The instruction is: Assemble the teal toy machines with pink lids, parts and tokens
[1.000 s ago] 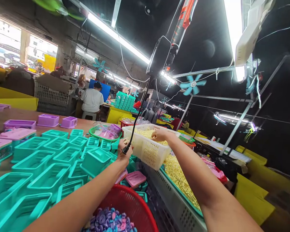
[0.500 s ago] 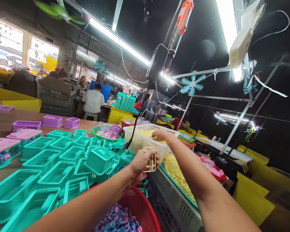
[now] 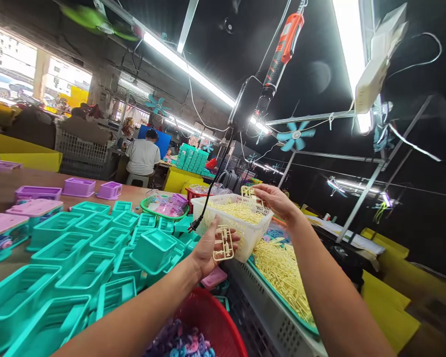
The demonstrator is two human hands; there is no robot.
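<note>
Head view: two cream part frames in hand. Left hand (image 3: 208, 248) half closed, one frame (image 3: 223, 243) pinched between thumb and fingers, just before the white basket's (image 3: 241, 233) near wall. Right hand (image 3: 277, 198) closed on a second frame (image 3: 250, 192) above the basket's far rim. One red basket (image 3: 211, 312) below the left forearm. Teal housings (image 3: 96, 248) crowded left, too many to count; open air between the hands.

No readable text, labels, brands or numbers anywhere. Orange tool (image 3: 282, 54) hanging at upper centre: markings too small to read. Stacked teal boxes (image 3: 192, 157) at centre: print blurred. Yellow sign (image 3: 75, 95) by the window at upper left: nothing legible.
</note>
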